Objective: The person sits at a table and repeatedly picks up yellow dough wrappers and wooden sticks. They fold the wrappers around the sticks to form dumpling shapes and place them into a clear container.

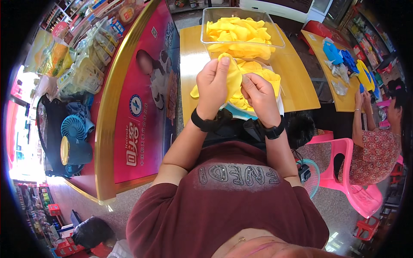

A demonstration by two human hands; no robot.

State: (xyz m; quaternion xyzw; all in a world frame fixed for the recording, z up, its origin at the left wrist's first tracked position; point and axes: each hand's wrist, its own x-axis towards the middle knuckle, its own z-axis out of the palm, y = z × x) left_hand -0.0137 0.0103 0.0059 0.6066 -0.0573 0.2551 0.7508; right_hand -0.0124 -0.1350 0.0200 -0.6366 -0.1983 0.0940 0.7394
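Nearest to my camera is the wearer's maroon T-shirt point(258, 213), its chest marked with grey decoration. Starting at the left, I see a counter with a pink front panel point(124, 107) and a gold edge; bagged and boxed goods point(88, 71) lie on its far part, and a small blue fan point(73, 127) stands nearer. On the floor at the near left I make out a black plastic bag point(92, 232).

To the right of the counter, a yellow-brown wooden table point(299, 84) lies ahead of the wearer. Over it, the left hand point(214, 84) has its fingers curled in and its thumb pressed down, pinching a yellow piece point(232, 81) of thin, soft-looking material. That piece is between the two hands, just on the near side of a clear bin point(280, 39) heaped with similar yellow pieces. From the right, the right hand point(260, 95) closes thumb and bent forefinger on the piece's edge; I cannot tell how its other fingertips sit. Under and beside the hands I see a yellow pile point(267, 77) in a light-blue container point(241, 112).

Farther right stands a pink plastic chair point(365, 200), and beyond it another person point(376, 150) sits at a second table point(333, 92) bearing blue and yellow items
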